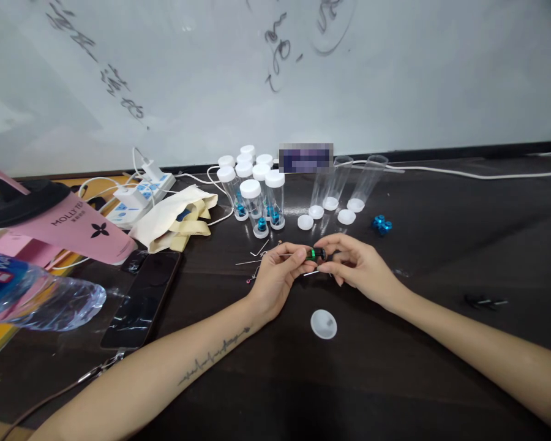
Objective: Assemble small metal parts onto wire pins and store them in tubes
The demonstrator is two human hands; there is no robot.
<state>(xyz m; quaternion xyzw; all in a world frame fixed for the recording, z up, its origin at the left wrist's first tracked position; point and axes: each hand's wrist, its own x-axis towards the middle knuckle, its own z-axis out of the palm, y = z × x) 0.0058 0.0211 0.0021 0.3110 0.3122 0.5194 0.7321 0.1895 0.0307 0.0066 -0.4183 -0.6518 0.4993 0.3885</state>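
Observation:
Above the dark table, my left hand (278, 275) grips a small screwdriver (314, 253) with a black handle and green band. Its thin shaft points left across the fingers. The thumb and fingers of my right hand (349, 263) close around the handle's black end. A short silver rod (311, 273) shows just below, between the hands; what supports it I cannot tell. Bent hex keys (259, 248) and thin wire pieces lie beyond my left hand. Closer to me sits a small white round dish (324, 324) with something small and dark in it.
Several white-capped clear tubes (252, 208) holding blue parts stand at the back. Uncapped tubes (367, 177) and white caps (346, 217) are right of them. Blue metal parts (382, 225) and black pieces (484, 301) lie rightward. A phone (142, 300), pink cup (73, 223), bottle (41, 291) and power strip (140, 202) crowd the left.

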